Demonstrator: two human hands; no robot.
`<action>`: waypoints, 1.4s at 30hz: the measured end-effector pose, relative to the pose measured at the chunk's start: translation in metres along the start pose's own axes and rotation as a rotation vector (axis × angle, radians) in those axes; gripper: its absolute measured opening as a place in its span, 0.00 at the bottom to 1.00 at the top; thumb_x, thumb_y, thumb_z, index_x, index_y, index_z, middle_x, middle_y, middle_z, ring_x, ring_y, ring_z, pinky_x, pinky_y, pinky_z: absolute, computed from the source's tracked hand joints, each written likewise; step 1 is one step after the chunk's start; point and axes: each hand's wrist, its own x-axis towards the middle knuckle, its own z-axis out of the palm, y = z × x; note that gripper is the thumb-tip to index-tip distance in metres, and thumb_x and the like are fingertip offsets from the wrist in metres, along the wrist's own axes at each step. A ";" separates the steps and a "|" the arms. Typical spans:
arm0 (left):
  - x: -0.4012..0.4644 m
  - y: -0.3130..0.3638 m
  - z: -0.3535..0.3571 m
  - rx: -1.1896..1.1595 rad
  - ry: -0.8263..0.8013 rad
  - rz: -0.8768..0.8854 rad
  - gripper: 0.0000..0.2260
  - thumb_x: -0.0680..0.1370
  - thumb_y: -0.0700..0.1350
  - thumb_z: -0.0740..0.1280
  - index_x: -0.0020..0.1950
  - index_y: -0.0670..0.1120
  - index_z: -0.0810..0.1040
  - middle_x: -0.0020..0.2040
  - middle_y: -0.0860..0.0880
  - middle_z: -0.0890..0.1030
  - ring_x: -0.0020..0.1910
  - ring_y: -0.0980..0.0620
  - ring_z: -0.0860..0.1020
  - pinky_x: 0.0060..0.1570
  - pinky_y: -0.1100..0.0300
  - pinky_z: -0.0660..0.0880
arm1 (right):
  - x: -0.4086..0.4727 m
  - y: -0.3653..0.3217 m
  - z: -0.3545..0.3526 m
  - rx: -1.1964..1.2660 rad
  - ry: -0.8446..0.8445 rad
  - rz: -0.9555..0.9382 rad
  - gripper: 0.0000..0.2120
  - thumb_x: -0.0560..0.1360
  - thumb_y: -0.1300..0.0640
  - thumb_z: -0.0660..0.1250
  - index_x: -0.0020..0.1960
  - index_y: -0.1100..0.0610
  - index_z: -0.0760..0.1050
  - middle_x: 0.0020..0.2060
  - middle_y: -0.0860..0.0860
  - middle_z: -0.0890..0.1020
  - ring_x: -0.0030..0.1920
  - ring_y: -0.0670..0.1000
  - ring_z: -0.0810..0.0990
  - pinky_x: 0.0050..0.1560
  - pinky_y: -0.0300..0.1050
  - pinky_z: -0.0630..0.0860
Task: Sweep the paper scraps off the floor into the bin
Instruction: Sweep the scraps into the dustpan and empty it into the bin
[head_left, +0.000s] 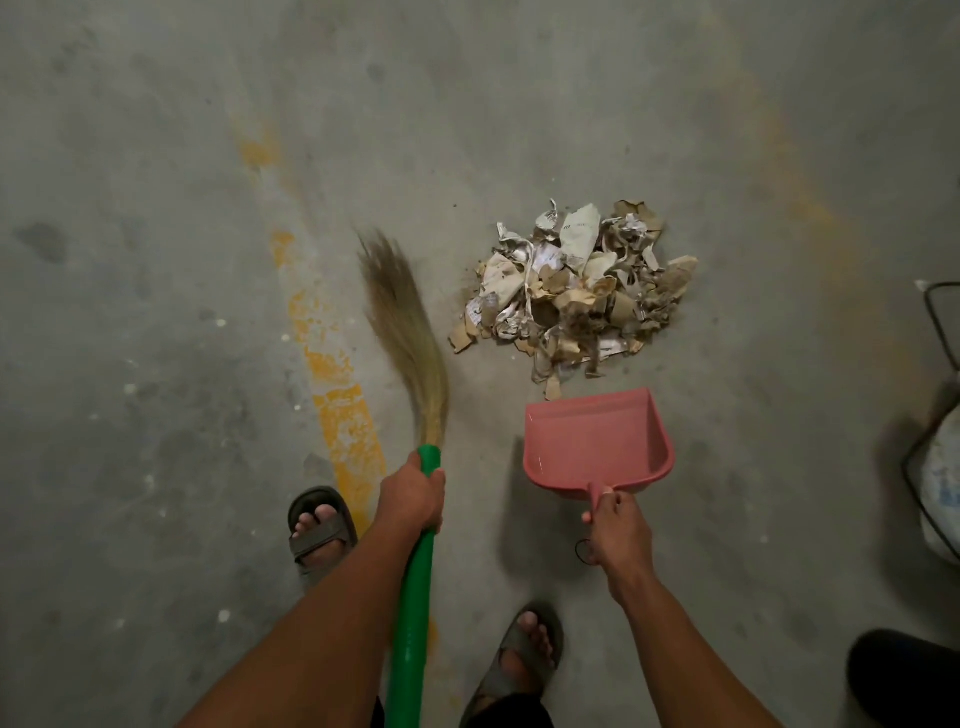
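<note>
- Pink plastic is what the dustpan (597, 447) is made of; it is held by its handle in the right hand (615, 525), whose fingers are curled closed around that handle, and its open lip is pointed at the scraps.
- The green handle of the grass broom (415, 561) is gripped in the closed left hand (413, 496), with the straw bristles fanned out ahead of that hand and blurred.
- The heap of paper scraps (576, 291) is gathered on the concrete floor (156, 260) just beyond the dustpan, ahead of the right hand and to the right of the bristles.
- The bin cannot be identified with certainty; only a dark wire frame (940, 322) is seen far to the right of the right hand.
- Scraps could be scattered past the pan if the stroke is made too hard.
- Pieces could be pushed under the lip if the pan is not pressed flat.
- Light scraps could be spilled if the loaded pan is tilted while carried.
</note>
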 end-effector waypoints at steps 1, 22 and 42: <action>0.002 0.000 0.006 0.065 -0.024 0.041 0.23 0.87 0.53 0.60 0.80 0.45 0.67 0.56 0.39 0.84 0.28 0.52 0.79 0.25 0.64 0.71 | 0.000 0.003 0.001 -0.004 -0.004 0.003 0.17 0.86 0.47 0.55 0.52 0.57 0.77 0.42 0.54 0.84 0.44 0.58 0.82 0.48 0.58 0.80; -0.014 0.029 0.035 -0.085 0.059 0.283 0.30 0.83 0.62 0.61 0.85 0.63 0.57 0.52 0.40 0.84 0.38 0.43 0.84 0.44 0.44 0.86 | 0.003 0.012 -0.010 0.030 0.028 -0.003 0.17 0.86 0.48 0.55 0.52 0.58 0.77 0.40 0.53 0.84 0.46 0.61 0.82 0.50 0.60 0.81; 0.110 0.077 -0.070 -0.108 0.252 0.163 0.37 0.75 0.67 0.54 0.81 0.53 0.66 0.59 0.37 0.85 0.52 0.32 0.85 0.60 0.42 0.82 | -0.017 0.003 0.007 0.158 0.073 0.082 0.16 0.85 0.48 0.56 0.47 0.55 0.77 0.38 0.53 0.85 0.41 0.58 0.82 0.42 0.54 0.78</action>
